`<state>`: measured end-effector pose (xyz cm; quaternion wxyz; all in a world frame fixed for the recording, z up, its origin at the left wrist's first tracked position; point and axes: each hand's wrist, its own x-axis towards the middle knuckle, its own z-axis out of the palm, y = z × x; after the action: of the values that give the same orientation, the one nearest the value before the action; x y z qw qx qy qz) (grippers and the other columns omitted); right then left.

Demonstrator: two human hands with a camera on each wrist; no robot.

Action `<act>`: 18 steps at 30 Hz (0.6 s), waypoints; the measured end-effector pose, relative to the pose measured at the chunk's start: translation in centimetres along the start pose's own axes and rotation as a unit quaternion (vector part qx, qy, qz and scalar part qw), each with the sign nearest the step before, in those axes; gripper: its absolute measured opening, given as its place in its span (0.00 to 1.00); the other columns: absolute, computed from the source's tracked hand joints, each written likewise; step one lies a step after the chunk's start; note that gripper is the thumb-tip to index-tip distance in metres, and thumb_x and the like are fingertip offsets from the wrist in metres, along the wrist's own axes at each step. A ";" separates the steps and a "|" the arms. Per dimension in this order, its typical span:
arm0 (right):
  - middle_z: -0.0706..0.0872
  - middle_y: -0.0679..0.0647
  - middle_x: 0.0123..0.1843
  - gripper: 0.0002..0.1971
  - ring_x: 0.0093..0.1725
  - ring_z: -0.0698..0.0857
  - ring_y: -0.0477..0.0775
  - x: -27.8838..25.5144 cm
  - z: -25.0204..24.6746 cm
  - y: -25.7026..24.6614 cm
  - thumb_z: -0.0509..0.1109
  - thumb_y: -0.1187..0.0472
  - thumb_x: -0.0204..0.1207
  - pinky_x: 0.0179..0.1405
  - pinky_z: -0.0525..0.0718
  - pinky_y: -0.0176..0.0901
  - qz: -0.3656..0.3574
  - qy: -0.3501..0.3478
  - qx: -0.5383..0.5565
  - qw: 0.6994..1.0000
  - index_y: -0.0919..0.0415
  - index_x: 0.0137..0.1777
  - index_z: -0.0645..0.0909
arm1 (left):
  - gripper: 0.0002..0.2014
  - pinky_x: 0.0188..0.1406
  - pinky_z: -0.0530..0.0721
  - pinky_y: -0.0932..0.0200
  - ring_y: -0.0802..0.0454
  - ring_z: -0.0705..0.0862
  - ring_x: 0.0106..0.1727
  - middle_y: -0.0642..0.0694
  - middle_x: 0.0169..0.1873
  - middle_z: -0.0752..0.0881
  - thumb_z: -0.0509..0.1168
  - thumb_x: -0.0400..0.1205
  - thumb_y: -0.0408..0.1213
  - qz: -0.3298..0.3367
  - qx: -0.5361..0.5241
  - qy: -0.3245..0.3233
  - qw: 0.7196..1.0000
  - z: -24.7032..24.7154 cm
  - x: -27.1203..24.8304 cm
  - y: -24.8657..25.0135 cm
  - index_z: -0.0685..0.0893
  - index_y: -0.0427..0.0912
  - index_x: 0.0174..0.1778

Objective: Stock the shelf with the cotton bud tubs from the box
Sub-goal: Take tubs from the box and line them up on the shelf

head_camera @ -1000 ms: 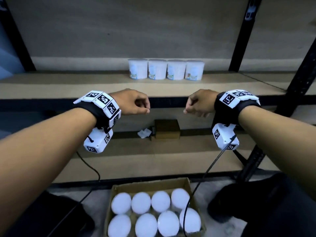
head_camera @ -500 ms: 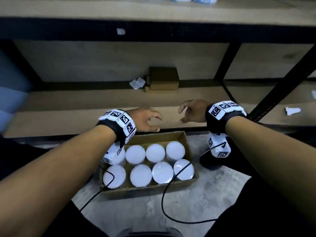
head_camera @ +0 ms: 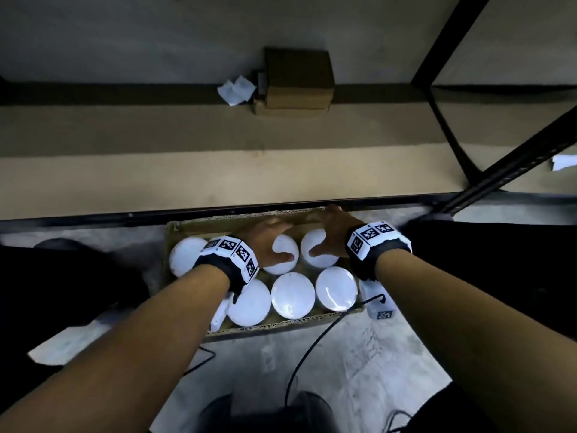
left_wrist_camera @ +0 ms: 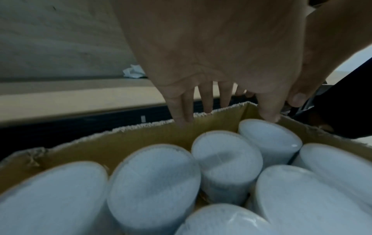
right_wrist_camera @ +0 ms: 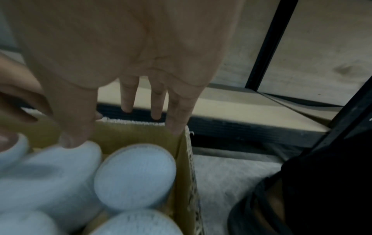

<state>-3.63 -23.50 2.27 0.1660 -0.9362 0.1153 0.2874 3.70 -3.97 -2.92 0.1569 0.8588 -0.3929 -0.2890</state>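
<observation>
Crumpled paper (head_camera: 236,90) beside small carton (head_camera: 298,79), behind box (head_camera: 199,225).

Glossy white plastic tubs (head_camera: 293,295) under the hands; rough-edged corrugated cardboard box (left_wrist_camera: 141,136); matt wooden shelf board (head_camera: 156,176) beyond.

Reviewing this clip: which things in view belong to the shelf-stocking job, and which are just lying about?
Part of the job:
- open brown cardboard box on the floor
- round white cotton bud tubs inside it
- left hand and right hand, reaching onto back-row tubs

Lying about:
- small closed brown carton on the lower shelf
- crumpled white paper beside it
</observation>
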 end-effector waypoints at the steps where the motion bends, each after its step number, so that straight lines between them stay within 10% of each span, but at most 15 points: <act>1: 0.61 0.57 0.83 0.45 0.82 0.63 0.66 0.3 0.7 0.2 0.80 0.45 0.69 0.76 0.72 0.62 0.007 -0.007 -0.008 1.000 0.44 0.83 0.61 | 0.38 0.76 0.71 0.49 0.45 0.69 0.79 0.47 0.81 0.67 0.71 0.78 0.56 -0.009 0.001 0.011 1.000 0.6 0.1 0.0 0.65 0.54 0.83; 12: 0.39 0.54 0.88 0.51 0.80 0.64 0.67 2.0 6.1 2.7 0.76 0.39 0.65 0.70 0.77 0.59 0.054 0.023 0.022 0.998 0.40 0.84 0.51 | 0.38 0.64 0.78 0.46 0.41 0.70 0.71 0.51 0.77 0.65 0.69 0.76 0.58 -0.035 0.014 0.019 0.999 4.1 1.3 0.1 0.63 0.55 0.81; 18: 0.57 0.57 0.80 0.52 0.77 0.66 0.70 2.1 7.1 2.0 0.77 0.33 0.60 0.68 0.78 0.63 0.066 0.050 0.039 0.996 0.42 0.80 0.53 | 0.37 0.61 0.79 0.47 0.44 0.72 0.66 0.53 0.72 0.68 0.69 0.72 0.65 -0.046 0.013 0.026 0.998 4.6 1.6 0.0 0.68 0.58 0.76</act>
<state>-6.17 -22.92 -4.97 0.1774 -0.9326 0.1960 0.2457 1.66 -5.35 -7.14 0.1424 0.8853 -0.3522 -0.2682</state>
